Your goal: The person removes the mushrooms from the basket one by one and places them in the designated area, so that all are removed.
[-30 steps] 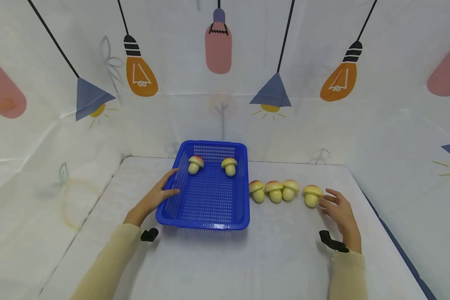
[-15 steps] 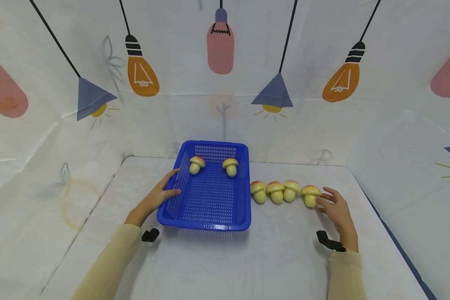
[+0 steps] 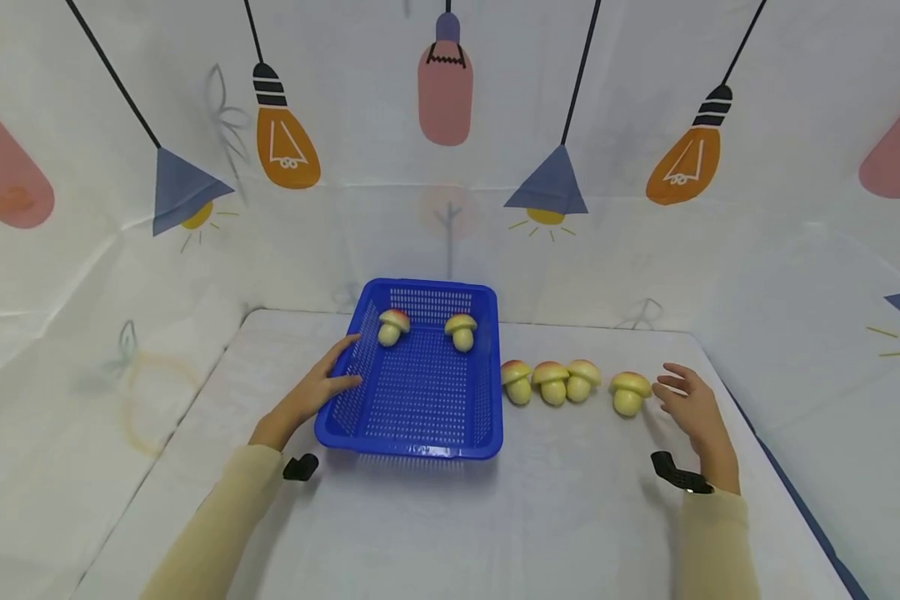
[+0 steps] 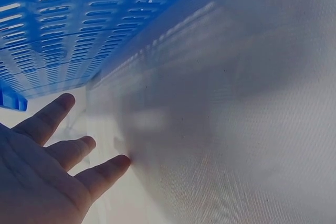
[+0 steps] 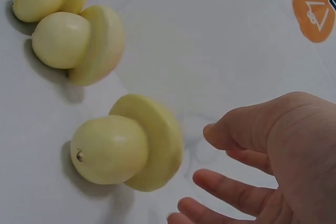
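Note:
My left hand (image 3: pixel 311 392) is at the left side of a blue plastic basket (image 3: pixel 412 451), its index fingertip and thumb over the rim. In the left wrist view its other fingers (image 4: pixel 105 177) stretch out straight beside the basket wall. Two toy mushrooms, one with a red-tinged cap (image 3: pixel 393 327) and one yellower (image 3: pixel 461 332), lie toward the back of the basket. My right hand (image 3: pixel 697 412) holds nothing, fingers apart and slightly bent. Just left of it a yellow toy mushroom (image 3: pixel 628 394) stands on the table; the right wrist view shows a gap between its cap and the fingertips.
Three more toy mushrooms, the left (image 3: pixel 517 383), middle (image 3: pixel 551 383) and right (image 3: pixel 582 381), stand in a row close to the basket's right side. A white cloth covers the table (image 3: pixel 555 517). Behind it hangs a white sheet (image 3: pixel 375 225) printed with lamps.
My right hand first nudged the rightmost mushroom slightly left, then moved back right; that mushroom now stands a little farther right, apart from the fingers. The left hand and basket stay put.

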A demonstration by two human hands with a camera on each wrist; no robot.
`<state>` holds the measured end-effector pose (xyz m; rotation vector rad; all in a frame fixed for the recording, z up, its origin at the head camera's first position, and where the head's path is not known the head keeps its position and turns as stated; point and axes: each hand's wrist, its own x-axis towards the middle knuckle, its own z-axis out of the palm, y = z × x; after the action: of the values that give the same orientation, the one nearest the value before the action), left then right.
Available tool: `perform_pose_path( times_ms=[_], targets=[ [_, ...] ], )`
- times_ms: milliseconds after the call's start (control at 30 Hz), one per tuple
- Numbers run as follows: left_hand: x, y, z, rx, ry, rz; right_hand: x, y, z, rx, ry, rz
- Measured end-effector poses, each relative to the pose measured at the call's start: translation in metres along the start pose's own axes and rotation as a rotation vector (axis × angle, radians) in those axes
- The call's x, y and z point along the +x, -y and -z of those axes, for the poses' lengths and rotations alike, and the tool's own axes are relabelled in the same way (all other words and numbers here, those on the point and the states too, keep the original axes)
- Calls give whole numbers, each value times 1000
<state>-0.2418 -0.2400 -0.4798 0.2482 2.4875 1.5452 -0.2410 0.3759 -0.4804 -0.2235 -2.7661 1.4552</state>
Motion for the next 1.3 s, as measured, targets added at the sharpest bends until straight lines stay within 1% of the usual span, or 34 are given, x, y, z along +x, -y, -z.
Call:
perform_pose_path(
  times_ms=[200, 367, 567, 667, 733, 833, 967, 1100, 1233, 1300],
  targets=[
    [-1, -1, -1, 1, -4, 12, 2, 3, 8, -95, 22, -4],
    [-1, -1, -2, 3, -7, 13, 4, 2, 13, -144, 43, 0],
    [-1, -1, -1, 7, -8, 10, 6, 8, 20, -204, 46, 68],
    [0, -1, 0, 11, 0, 7, 11, 17, 20, -237, 70, 98],
    [0, -1, 1, 14, 1, 9, 16, 28, 19, -261, 77, 120],
    [0, -2, 1, 17, 2, 9, 25, 48, 13, -290, 81, 156],
    [0, -1, 2, 26, -2, 12, 35, 79, -2, -290, 83, 219],
    [0, 0, 2, 36, -3, 10, 45, 105, -23, -265, 115, 267],
    [1, -1, 2, 19, 2, 7, 53, 124, -46, -258, 156, 304],
    [1, -2, 2, 13, 2, 10, 55, 132, -57, -255, 159, 326]
  ],
)
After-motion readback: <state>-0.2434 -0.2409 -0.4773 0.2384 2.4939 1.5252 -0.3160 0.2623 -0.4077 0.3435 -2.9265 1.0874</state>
